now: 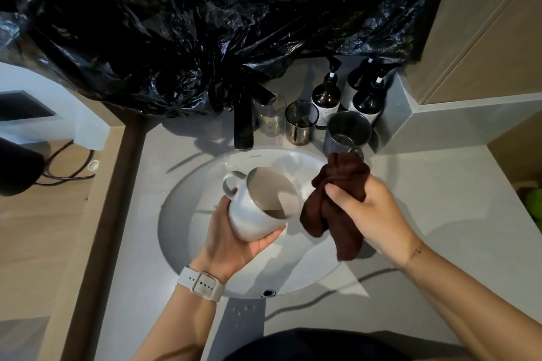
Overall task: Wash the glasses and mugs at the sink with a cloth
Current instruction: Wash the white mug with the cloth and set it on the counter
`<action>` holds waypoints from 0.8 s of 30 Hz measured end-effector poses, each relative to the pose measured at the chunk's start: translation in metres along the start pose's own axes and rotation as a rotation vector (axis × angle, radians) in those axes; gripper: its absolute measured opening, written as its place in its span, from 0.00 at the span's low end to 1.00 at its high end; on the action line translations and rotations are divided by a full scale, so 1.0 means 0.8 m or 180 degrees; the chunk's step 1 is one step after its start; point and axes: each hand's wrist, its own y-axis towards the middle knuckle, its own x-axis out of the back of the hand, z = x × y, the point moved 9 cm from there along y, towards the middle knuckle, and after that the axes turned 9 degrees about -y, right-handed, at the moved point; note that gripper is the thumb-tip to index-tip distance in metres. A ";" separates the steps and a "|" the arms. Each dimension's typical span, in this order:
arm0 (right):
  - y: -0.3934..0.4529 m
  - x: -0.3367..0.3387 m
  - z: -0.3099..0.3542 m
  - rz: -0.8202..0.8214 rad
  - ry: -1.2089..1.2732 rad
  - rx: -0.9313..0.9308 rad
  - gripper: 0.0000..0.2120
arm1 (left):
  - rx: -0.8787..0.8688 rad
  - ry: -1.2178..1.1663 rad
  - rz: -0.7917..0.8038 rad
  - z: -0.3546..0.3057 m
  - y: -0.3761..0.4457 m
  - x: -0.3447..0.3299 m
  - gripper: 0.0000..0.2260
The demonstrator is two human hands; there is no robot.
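My left hand grips a white mug from below over the white sink basin. The mug is tilted with its mouth toward the right and its handle up at the left. Just right of the mug, my right hand holds a bunched dark brown cloth, whose ends hang down over the basin. Mug and cloth are close but apart. Behind the basin stand a clear glass, a smoked glass and a metal cup.
A black faucet rises behind the basin, with no water running. Three dark pump bottles stand at the back right corner. Black plastic sheeting covers the wall above. The grey countertop runs along both sides of the basin.
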 end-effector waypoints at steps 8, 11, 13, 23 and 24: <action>0.000 -0.061 0.013 0.0779 0.0321 -0.0412 0.17 | 0.0128 0.0469 0.0090 0.011 0.009 -0.005 0.25; 0.002 -0.046 0.019 0.0187 0.0481 -0.0031 0.12 | 0.0137 0.0378 0.0142 0.014 0.007 -0.011 0.22; 0.004 -0.040 0.015 0.0038 0.0510 0.0092 0.04 | 0.0217 0.0293 0.0382 0.020 0.007 -0.020 0.20; 0.013 -0.080 -0.027 0.1139 -0.0491 -0.0811 0.12 | -0.0136 0.1405 0.0559 0.002 0.012 -0.027 0.19; 0.015 -0.079 -0.027 0.1071 -0.0620 -0.0744 0.12 | -0.0081 0.1332 0.0536 0.004 0.013 -0.024 0.20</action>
